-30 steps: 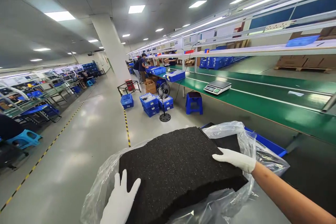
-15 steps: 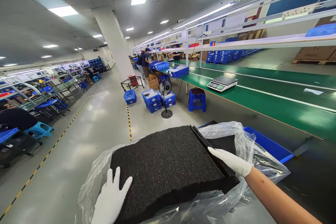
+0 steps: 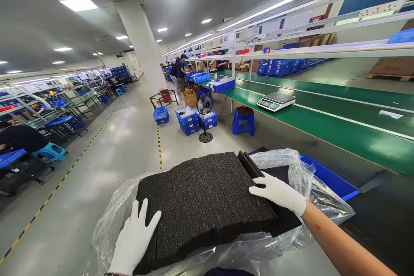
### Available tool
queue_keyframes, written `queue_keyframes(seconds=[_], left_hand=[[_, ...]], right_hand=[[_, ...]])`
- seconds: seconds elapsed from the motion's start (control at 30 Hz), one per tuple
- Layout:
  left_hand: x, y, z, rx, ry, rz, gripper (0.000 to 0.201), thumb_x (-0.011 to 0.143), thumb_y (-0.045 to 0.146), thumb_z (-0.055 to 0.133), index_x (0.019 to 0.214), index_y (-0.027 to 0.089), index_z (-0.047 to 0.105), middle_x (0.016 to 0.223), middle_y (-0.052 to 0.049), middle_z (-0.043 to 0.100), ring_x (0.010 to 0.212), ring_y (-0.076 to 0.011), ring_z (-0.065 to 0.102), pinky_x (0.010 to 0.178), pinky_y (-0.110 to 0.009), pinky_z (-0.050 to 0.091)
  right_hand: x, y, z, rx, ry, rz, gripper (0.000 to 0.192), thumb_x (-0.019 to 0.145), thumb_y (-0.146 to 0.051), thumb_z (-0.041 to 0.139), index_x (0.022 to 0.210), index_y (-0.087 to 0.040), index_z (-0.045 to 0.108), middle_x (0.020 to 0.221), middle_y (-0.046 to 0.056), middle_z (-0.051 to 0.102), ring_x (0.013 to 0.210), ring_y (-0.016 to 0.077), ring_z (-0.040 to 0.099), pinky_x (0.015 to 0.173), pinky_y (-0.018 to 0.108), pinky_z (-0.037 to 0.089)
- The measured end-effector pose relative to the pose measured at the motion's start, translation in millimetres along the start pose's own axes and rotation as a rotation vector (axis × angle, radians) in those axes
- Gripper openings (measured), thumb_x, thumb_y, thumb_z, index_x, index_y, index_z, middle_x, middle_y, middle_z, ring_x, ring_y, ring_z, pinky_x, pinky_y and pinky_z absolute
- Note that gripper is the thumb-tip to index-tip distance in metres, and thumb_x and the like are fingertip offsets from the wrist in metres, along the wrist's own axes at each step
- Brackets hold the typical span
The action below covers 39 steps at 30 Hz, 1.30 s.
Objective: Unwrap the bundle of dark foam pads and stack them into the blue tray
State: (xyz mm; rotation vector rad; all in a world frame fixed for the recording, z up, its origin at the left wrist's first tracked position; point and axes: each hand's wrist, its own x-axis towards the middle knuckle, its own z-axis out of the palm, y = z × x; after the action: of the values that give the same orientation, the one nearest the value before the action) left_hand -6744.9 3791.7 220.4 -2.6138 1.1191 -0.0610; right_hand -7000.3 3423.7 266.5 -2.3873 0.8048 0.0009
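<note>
Black foam stack (image 3: 207, 200), probably light and squashy, is sitting in a plastic bag (image 3: 293, 168); left hand (image 3: 134, 241) and right hand (image 3: 278, 192) are pressing its sides, fingers spread.

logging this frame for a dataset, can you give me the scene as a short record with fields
setting: factory floor beside a green conveyor bench
left hand: white glove, flat on the left end of the black foam stack
right hand: white glove, flat on the right end
foam stack: black sheets on edge, inside an open clear plastic bag
plastic bag
nearby: blue tray, scale, floor fan, blue stool
people: workers far down the line
</note>
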Motion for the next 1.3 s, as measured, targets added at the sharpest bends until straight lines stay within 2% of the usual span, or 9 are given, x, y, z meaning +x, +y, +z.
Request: queue_keyframes(seconds=[0.23,0.37,0.43,0.5,0.6,0.77,0.97,1.1,1.3], left_hand=[[-7,-13,-2.6,0.102,-0.021,0.001,0.068,0.079,-0.009,0.046,0.134,0.03,0.055,0.152,-0.019,0.033,0.139,-0.0417,0.03,0.095,-0.049,0.05],[-10,-16,-3.8,0.146,-0.045,-0.006,0.072,0.08,-0.012,0.038,0.135,0.033,0.052,0.152,-0.02,0.033,0.138,-0.0408,0.033,0.093,-0.046,0.052],[-11,-16,-4.9,0.157,-0.051,0.001,0.073,0.081,-0.012,0.036,0.135,0.034,0.052,0.152,-0.02,0.033,0.138,-0.0405,0.034,0.093,-0.045,0.052],[-11,-15,-6.0,0.153,-0.048,0.004,0.073,0.081,-0.012,0.036,0.135,0.035,0.052,0.152,-0.02,0.033,0.138,-0.0405,0.035,0.094,-0.046,0.051],[-11,-15,-7.2,0.148,-0.05,-0.002,0.073,0.082,-0.011,0.037,0.136,0.035,0.052,0.153,-0.02,0.032,0.137,-0.0398,0.037,0.094,-0.046,0.051],[-12,-15,-7.2,0.172,-0.092,0.004,0.07,0.084,-0.007,0.034,0.139,0.035,0.047,0.154,-0.019,0.032,0.138,-0.0383,0.037,0.089,-0.042,0.054],[-14,-17,-5.2,0.173,-0.088,-0.004,0.069,0.086,-0.005,0.031,0.14,0.035,0.047,0.154,-0.017,0.032,0.138,-0.0377,0.037,0.087,-0.04,0.054],[-14,-18,-4.6,0.173,-0.082,-0.005,0.07,0.085,-0.006,0.032,0.14,0.036,0.047,0.154,-0.018,0.033,0.135,-0.037,0.042,0.087,-0.041,0.054],[-15,-20,-1.2,0.135,-0.037,-0.014,0.069,0.085,-0.007,0.036,0.136,0.037,0.051,0.153,-0.017,0.035,0.133,-0.0382,0.044,0.094,-0.047,0.051]], right_hand=[[-2,7,6,0.054,-0.041,-0.105,0.06,0.081,-0.062,0.045,0.12,-0.022,0.067,0.143,0.008,0.048,0.126,0.0314,0.049,0.111,0.041,0.035],[-4,13,14,-0.012,0.034,-0.029,0.066,0.086,-0.049,0.041,0.148,-0.027,0.037,0.159,0.007,0.018,0.122,0.0306,0.055,0.107,0.044,0.038],[-7,8,15,-0.059,0.056,-0.05,0.054,0.089,-0.045,0.037,0.14,-0.03,0.05,0.161,0.005,0.013,0.114,0.0293,0.06,0.104,0.044,0.041],[-10,0,16,-0.118,0.059,-0.117,0.047,0.091,-0.049,0.034,0.112,-0.028,0.07,0.159,0.003,0.019,0.112,0.0304,0.061,0.103,0.046,0.042],[-13,-15,18,-0.25,0.052,-0.143,0.056,0.09,-0.061,0.034,0.087,-0.024,0.076,0.158,0.005,0.023,0.116,0.0373,0.055,0.101,0.053,0.041],[-10,-23,22,-0.343,0.023,-0.148,0.053,0.083,-0.066,0.049,0.111,-0.028,0.073,0.159,0.005,0.019,0.126,0.0407,0.044,0.103,0.053,0.038],[-3,4,23,-0.334,0.015,-0.266,0.055,0.09,-0.063,0.037,0.117,-0.029,0.07,0.16,0.005,0.015,0.128,0.0379,0.045,0.104,0.052,0.039],[-1,17,27,-0.435,0.154,-0.317,0.052,0.093,-0.042,0.04,0.142,-0.026,0.048,0.156,0.012,0.026,0.134,0.0321,0.04,0.105,0.049,0.04],[-4,1,35,-0.53,0.232,-0.36,0.044,0.094,-0.05,0.038,0.098,-0.027,0.076,0.149,0.01,0.039,0.133,0.0353,0.038,0.103,0.054,0.038]])
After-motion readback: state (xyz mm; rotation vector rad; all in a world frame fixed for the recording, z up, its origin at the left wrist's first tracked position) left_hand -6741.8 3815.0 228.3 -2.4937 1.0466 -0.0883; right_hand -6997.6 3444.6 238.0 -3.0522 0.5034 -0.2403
